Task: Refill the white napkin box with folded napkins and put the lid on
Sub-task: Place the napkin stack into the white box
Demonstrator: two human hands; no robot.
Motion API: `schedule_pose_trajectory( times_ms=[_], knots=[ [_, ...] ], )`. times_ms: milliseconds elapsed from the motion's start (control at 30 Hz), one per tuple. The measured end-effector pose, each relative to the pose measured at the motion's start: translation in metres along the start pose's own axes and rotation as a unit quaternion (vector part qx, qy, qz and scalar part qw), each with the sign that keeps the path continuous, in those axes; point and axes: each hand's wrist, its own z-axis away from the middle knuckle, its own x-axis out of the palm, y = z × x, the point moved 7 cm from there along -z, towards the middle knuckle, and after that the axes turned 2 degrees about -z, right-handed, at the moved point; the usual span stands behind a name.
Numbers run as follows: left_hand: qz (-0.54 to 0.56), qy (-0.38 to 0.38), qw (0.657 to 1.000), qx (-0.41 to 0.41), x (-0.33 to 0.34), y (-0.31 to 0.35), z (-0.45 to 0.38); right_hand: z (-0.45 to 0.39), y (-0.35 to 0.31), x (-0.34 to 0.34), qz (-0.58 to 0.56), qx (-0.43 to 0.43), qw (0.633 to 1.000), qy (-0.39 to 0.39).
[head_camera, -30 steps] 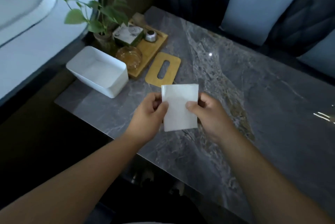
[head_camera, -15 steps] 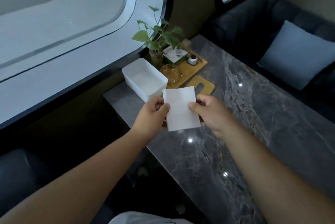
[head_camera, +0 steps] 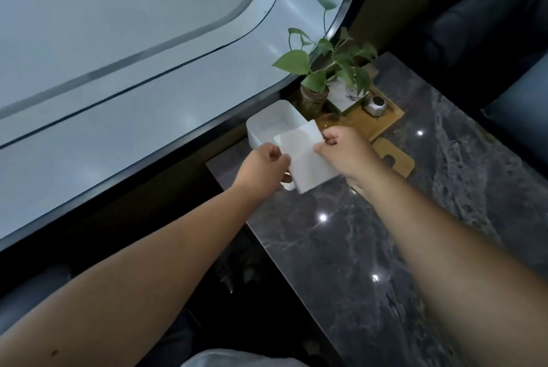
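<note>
step: lower napkin (head_camera: 305,159) into box (head_camera: 267,124) | left hand (head_camera: 262,166), right hand (head_camera: 344,150): fingers pinch napkin's side edges, over box's near end | lid (head_camera: 396,156): on table, right | tip: keep flat, release together

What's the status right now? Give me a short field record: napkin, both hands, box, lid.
napkin: white folded napkin, held over the near end of the box
left hand: left hand pinching the napkin's left edge
right hand: right hand pinching its right edge
box: white napkin box, open; no napkins visible in the part that shows
lid: wooden lid with slot, flat on the marble table, not on the box
</note>
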Motion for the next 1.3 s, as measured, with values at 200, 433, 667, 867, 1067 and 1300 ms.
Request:
schedule_pose_trajectory(
  times_ms=[200,433,667,867,1067,1300],
  knots=[
    [-0.082,0.010,0.997,-0.013,0.000,-0.006,-0.050,-0.058,0.002,0.013,0.117,-0.013,0.993,-0.017],
    [-0.165,0.013,0.985,-0.039,-0.006,-0.016,-0.074,-0.085,0.001,0.043,0.237,-0.046,0.969,-0.057],
    [-0.271,-0.054,0.961,-0.022,0.004,-0.013,-0.083,-0.092,0.004,0.069,0.349,-0.062,0.932,-0.081],
    [-0.330,-0.109,0.937,-0.040,0.014,-0.021,-0.086,-0.096,0.014,0.072,0.375,-0.063,0.922,-0.075],
    [-0.358,-0.109,0.926,-0.050,0.018,-0.027,-0.087,-0.088,0.020,0.078,0.369,-0.043,0.923,-0.099],
    [-0.415,-0.040,0.907,0.053,0.000,-0.013,-0.083,-0.066,0.015,0.069,0.362,-0.109,0.921,-0.092]
  ],
)
